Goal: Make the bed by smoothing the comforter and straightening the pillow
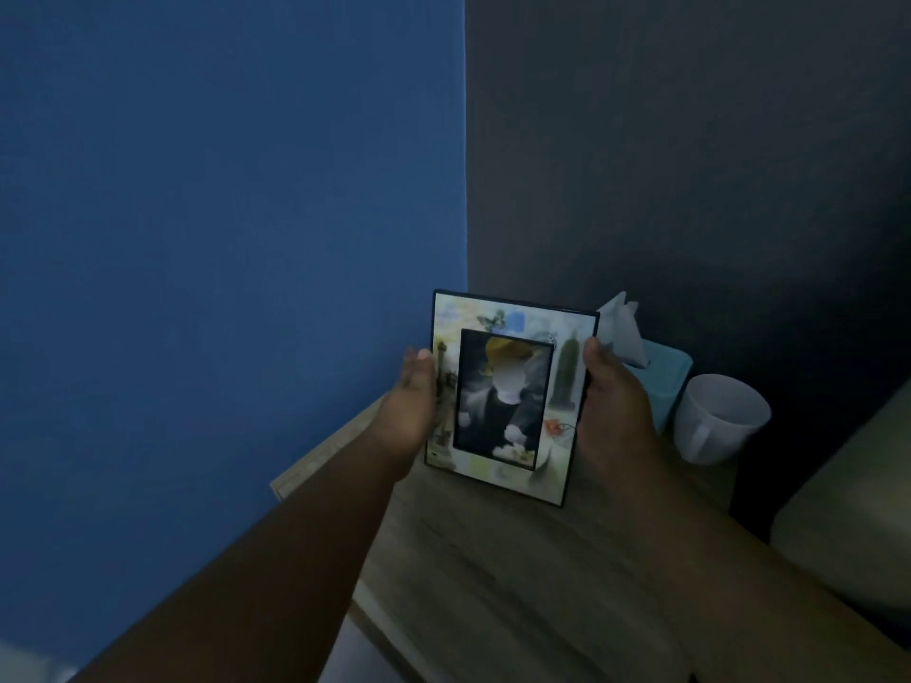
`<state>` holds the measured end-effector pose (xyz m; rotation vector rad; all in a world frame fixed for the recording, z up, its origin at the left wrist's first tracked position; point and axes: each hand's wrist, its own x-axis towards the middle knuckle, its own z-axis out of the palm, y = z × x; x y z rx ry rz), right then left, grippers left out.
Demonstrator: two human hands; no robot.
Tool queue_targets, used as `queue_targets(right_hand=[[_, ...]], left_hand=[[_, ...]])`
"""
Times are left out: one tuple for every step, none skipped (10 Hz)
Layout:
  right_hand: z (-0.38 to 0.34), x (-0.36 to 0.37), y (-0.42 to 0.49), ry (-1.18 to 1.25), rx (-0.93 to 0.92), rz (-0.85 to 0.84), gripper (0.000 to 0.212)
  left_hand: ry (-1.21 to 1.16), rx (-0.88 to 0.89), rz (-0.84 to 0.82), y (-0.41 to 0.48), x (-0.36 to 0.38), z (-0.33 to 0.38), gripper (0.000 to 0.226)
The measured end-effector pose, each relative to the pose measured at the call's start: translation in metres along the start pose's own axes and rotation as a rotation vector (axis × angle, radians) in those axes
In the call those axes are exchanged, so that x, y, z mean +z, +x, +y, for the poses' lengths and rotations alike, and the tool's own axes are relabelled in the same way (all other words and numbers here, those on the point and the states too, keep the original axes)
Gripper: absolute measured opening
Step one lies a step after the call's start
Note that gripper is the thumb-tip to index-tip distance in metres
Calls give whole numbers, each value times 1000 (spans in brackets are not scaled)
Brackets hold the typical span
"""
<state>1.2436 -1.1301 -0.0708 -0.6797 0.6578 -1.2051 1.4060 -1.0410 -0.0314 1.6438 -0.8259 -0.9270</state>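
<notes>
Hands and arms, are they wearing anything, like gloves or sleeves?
No gloves: the left hand and right hand are bare. The left arm and right arm are bare too, with no sleeves, watch or bracelet showing. The picture is dim, so small marks would not show.

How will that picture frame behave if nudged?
The picture frame looks flat and rigid, held by its side edges between left hand and right hand. Thin and upright, it probably tips easily when nudged. Its front may be glass, so fragile.
</notes>
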Motion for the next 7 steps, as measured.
queue_targets(right_hand=[[6,-6,2,-5,7,-16,92],[9,-12,5,39,9,-1,87],[10,-16,7,69,26,-30,97],[11,-20,8,54,50,-34,99],[12,-22,9,78,69,-14,93],[3,-9,-1,31,85,3,71],[-14,1,-3,-69,26,134,42]], left_hand=[[18,-60,-2,-4,3,-7,58],[12,-109,-35,0,7,-19,60],[22,-124,-44,2,8,-24,60],[50,-131,-63,2,7,-27,60],[72,-131,-91,1,6,-29,60],[106,-80,-112,3,1,-24,62],[167,-21,-113,4,-4,-13,63]])
